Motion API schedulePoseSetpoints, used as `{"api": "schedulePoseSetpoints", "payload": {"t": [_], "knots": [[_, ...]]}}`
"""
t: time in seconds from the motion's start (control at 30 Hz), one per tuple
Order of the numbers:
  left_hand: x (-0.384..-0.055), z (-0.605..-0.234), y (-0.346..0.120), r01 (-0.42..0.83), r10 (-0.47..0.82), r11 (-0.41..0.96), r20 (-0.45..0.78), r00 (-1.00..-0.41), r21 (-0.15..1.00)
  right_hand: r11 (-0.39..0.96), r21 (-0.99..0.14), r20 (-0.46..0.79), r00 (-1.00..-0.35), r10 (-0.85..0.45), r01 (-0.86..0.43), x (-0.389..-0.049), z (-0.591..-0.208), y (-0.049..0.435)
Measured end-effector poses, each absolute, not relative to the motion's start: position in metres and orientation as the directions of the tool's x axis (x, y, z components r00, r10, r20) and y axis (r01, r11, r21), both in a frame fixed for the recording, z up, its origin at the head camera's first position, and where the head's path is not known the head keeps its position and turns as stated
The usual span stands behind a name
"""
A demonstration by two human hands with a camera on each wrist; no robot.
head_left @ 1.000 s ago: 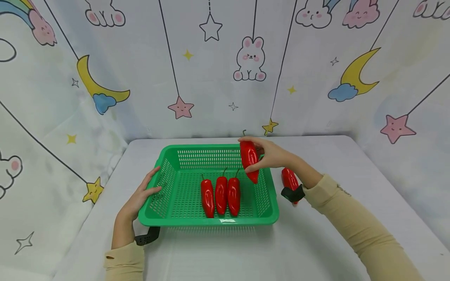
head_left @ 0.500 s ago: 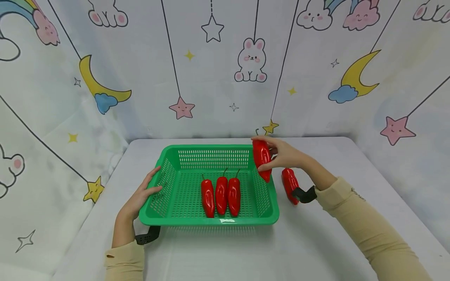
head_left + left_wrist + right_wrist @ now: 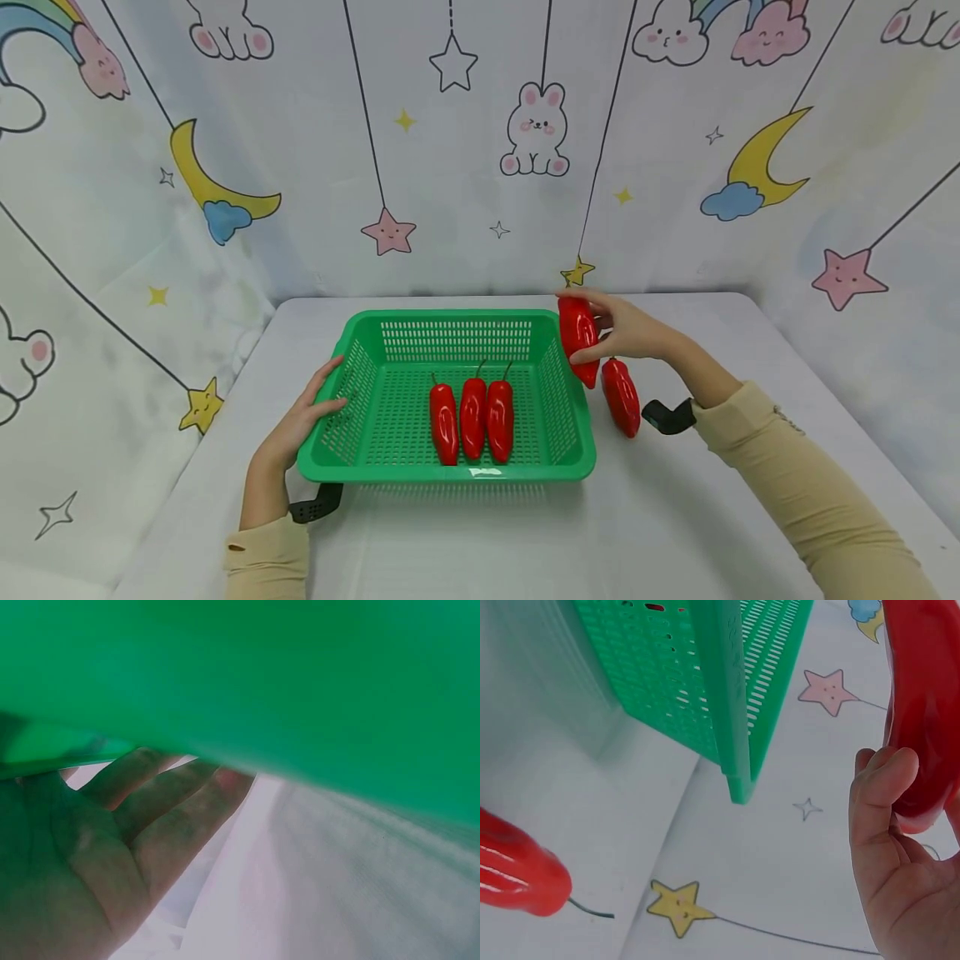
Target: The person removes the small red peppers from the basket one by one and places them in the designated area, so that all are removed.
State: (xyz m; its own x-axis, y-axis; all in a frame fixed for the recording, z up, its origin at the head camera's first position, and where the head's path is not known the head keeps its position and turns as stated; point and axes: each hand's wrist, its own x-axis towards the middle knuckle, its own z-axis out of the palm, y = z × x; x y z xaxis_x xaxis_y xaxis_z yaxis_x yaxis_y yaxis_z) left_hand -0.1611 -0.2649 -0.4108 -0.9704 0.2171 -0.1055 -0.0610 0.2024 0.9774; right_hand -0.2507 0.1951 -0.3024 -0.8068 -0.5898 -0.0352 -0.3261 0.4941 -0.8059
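Note:
My left hand [image 3: 296,421] grips the left rim of a green plastic basket [image 3: 450,473]. Its thumb and index finger lie over the rim; in the left wrist view, several fingers [image 3: 176,825] reach beneath it. A glossy red chili pepper [image 3: 577,337] is pinched upright between the thumb and fingers of my right hand [image 3: 626,329], just past the basket's right rim. Below that hand, a second chili pepper [image 3: 621,398] lies on the table, its stem showing in the right wrist view. Inside the basket, three chili peppers [image 3: 444,425] lie side by side.
The basket stands on a white-covered table [image 3: 480,550]. Behind and to both sides hangs a white cloth backdrop [image 3: 465,167] printed with stars, moons and rabbits. Each wrist wears a black device [image 3: 669,417].
My right hand has carried its chili pepper rightward, from over the basket's right end to beyond the rim, uncovering more of the one on the table. My left hand stays put.

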Motion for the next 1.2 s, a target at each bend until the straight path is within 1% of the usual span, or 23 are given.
{"api": "schedulePoseSetpoints", "payload": {"t": [0.23, 0.63, 1.2], "knots": [[-0.161, -0.411, -0.265, -0.070, 0.220, 0.183, -0.110, -0.969, 0.981, 0.492, -0.806, -0.035, -0.804, -0.593, -0.328, -0.250, -0.303, 0.202], [-0.161, -0.410, -0.264, -0.064, 0.225, 0.173, -0.103, -0.969, 0.983, 0.517, -0.803, -0.057, -0.826, -0.560, -0.295, -0.249, -0.302, 0.214], [-0.160, -0.410, -0.264, -0.070, 0.219, 0.185, -0.110, -0.970, 0.980, 0.524, -0.802, -0.050, -0.840, -0.540, -0.289, -0.244, -0.303, 0.233]]}}
